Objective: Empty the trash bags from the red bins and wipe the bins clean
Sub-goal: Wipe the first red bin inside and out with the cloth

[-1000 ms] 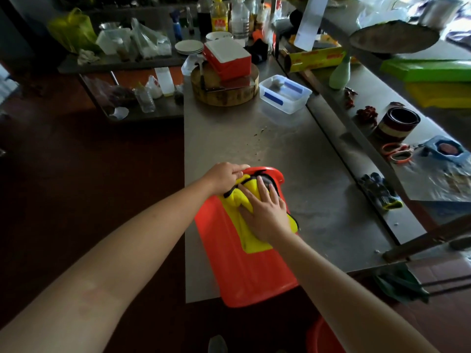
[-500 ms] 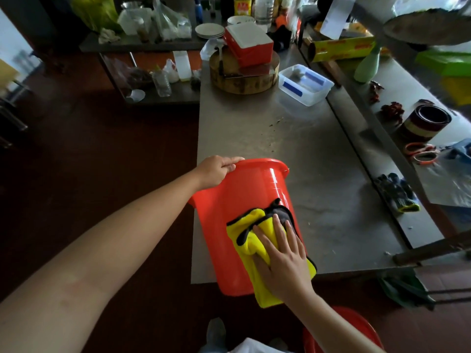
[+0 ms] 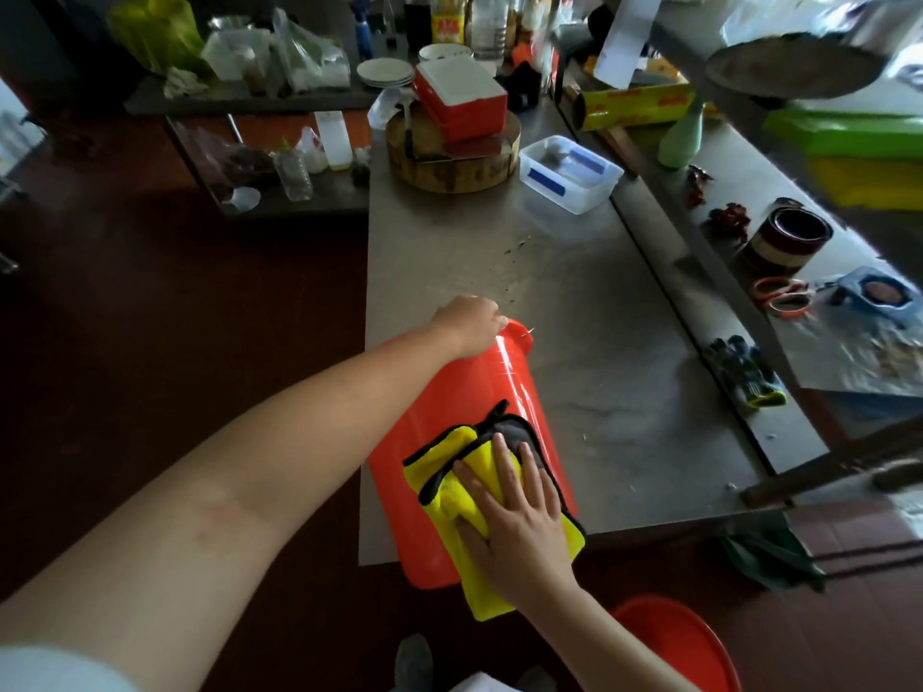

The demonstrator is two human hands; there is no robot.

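Table (image 3: 574, 302), stainless, long; its middle is bare apart from a few crumbs. Clutter sits at the far end: round wooden block (image 3: 449, 167), clear tub (image 3: 569, 174). Open floor lies along the left edge, a raised ledge along the right.

Red bin (image 3: 479, 392) lies on its side at the near left corner, mouth pointing to the far end, base hanging past the near edge. Thin glossy plastic: probably light, a bit flexible, slick, and apt to roll or slide off that corner unless held. The rim looks the best purchase. A second red bin (image 3: 684, 641) stands on the floor just off the near edge.

Yellow cloth (image 3: 444, 496), folded with dark binding, is draped over the upturned wall near the base. It looks soft and should follow the curve.

Left hand (image 3: 467, 324): fingers curled over the rim, clamping it. Right hand (image 3: 519, 521): flat, fingers spread, pressing the cloth onto the wall.

Judgement: outside wipe under way; inside not visible.
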